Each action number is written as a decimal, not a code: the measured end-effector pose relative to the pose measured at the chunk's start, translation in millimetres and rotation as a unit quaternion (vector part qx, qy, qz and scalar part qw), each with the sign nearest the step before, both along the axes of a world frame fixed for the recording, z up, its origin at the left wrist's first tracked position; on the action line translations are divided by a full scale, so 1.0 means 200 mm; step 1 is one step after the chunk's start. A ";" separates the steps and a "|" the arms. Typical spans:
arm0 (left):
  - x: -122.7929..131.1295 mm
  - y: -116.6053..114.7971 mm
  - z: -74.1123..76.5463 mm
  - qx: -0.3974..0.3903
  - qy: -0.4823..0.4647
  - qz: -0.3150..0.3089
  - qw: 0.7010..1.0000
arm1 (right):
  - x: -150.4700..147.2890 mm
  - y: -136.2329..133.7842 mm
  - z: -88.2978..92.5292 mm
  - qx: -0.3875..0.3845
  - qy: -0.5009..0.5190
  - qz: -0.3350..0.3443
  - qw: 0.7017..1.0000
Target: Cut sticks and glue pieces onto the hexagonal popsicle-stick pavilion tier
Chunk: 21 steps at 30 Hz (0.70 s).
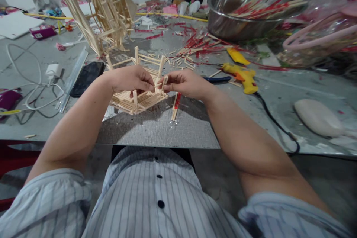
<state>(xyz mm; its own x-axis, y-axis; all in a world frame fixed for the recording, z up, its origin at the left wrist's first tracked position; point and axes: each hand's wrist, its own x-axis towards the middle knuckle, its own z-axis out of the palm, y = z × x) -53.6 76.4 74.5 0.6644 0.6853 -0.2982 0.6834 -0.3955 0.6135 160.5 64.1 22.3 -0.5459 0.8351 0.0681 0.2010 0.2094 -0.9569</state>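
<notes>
A low frame of pale wooden sticks [139,105], with a slatted floor and short upright posts, sits on the table before me. Over its near side, my left hand [134,79] is closed in a pinch on a thin wooden stick [157,86]. My right hand [188,83] pinches at the right corner, its fingers closed on a short upright post [164,81]. The fingertips of both hands nearly meet there. Just below my right hand lies a pair of chopsticks [175,107] with a red wrapper band.
Behind stands a taller stick structure [103,15]. To the right are a yellow glue gun [241,76], a steel basin [223,24] holding chopsticks, and a pale computer mouse-shaped object [318,117]. A black phone [87,78] and white charger [53,71] lie left. Red-wrapped chopsticks [200,46] litter the middle.
</notes>
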 end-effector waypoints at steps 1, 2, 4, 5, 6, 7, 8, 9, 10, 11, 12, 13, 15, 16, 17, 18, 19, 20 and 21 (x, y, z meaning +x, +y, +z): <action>0.00 0.00 0.00 0.012 -0.004 -0.004 1.000 | 0.00 0.00 0.00 0.001 0.000 -0.001 1.000; 0.00 0.00 -0.01 0.026 -0.007 -0.009 1.000 | 0.00 0.00 0.00 0.002 -0.001 -0.002 1.000; 0.00 -0.01 -0.01 0.046 -0.013 -0.019 0.999 | 0.00 0.00 0.00 0.004 -0.002 -0.001 1.000; -0.01 -0.01 -0.02 0.047 -0.018 -0.023 0.998 | 0.00 0.00 0.00 0.004 -0.003 0.002 1.000; -0.01 -0.01 -0.02 0.039 -0.027 -0.025 0.999 | 0.00 0.00 0.00 0.005 -0.003 0.004 1.000; -0.01 0.00 -0.02 0.025 -0.038 -0.026 0.999 | 0.00 0.00 0.00 0.005 -0.003 0.006 1.000; -0.01 0.00 -0.02 0.010 -0.049 -0.024 0.998 | 0.00 0.00 0.00 0.004 -0.001 0.007 1.000; -0.01 0.00 -0.02 -0.003 -0.058 -0.021 0.998 | 0.00 -0.01 0.01 0.003 0.000 0.007 1.000; -0.01 0.00 -0.02 -0.011 -0.065 -0.015 0.998 | 0.00 -0.01 0.01 0.001 0.002 0.007 1.000; -0.01 0.00 -0.02 -0.015 -0.065 -0.009 0.998 | -0.01 -0.01 0.01 0.000 0.003 0.006 1.000; 0.00 0.00 -0.02 -0.013 -0.061 -0.006 0.998 | -0.01 -0.01 0.01 -0.001 0.003 0.006 1.000; 0.00 -0.01 -0.02 -0.006 -0.054 -0.005 0.998 | -0.01 -0.01 0.01 -0.002 0.003 0.006 1.000; 0.00 -0.01 -0.01 0.007 -0.044 -0.005 0.999 | -0.01 -0.01 0.01 0.000 0.003 0.006 1.000; 0.00 -0.01 -0.01 0.011 -0.042 -0.004 0.999 | -0.01 -0.01 0.01 0.001 0.003 0.005 1.000; 0.00 -0.02 -0.01 0.009 -0.042 -0.002 0.999 | -0.01 -0.01 0.00 0.002 0.002 0.005 1.000; 0.00 -0.02 -0.01 0.003 -0.046 0.003 0.999 | -0.01 -0.01 0.01 0.003 0.002 0.005 1.000; 0.01 -0.02 -0.01 -0.007 -0.050 0.009 0.999 | -0.01 -0.01 0.01 0.002 0.001 0.006 1.000; 0.01 -0.02 0.00 -0.018 -0.054 0.014 0.998 | -0.01 -0.01 0.01 0.001 0.001 0.007 1.000; 0.01 -0.02 0.00 -0.027 -0.058 0.017 0.998 | -0.01 -0.01 0.01 -0.001 0.001 0.008 1.000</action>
